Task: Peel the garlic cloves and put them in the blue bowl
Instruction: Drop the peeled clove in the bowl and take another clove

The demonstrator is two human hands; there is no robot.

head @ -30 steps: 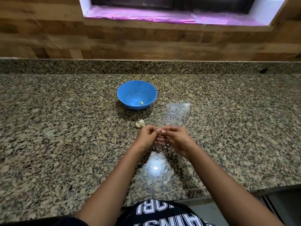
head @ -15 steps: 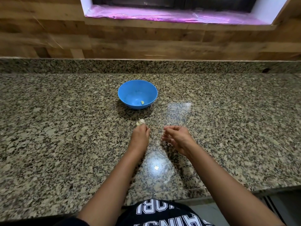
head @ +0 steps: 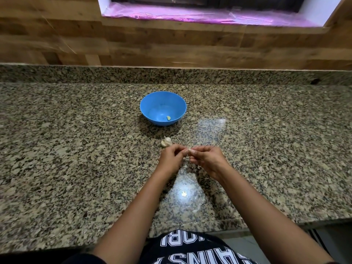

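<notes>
peeling is under way on one clove [head: 189,150], pinched between the fingertips of the left hand [head: 171,158] and the right hand [head: 206,159]. both grips are closed on it, fingers curled in, and the hands meet low over the bench [head: 76,149]. the clove is so small here that i cannot tell how much skin is off.

as for progress, one peeled clove [head: 168,117] lies at the bottom of the blue bowl [head: 152,103], towards its near right side. the rest of the garlic lump [head: 166,142] sits on the bench between the bowl and the left hand, just beside the knuckles. so the job looks early (one clove done, one in hand, the lump still to break up), though how many cloves it holds does not show.

half a second ago the hands are apart: the left reaches forward onto the garlic lump and the right waits with loosely curled fingers. now the left is back from the lump and the two hands are joined on a clove. the bowl and the clove inside it have not moved.
</notes>
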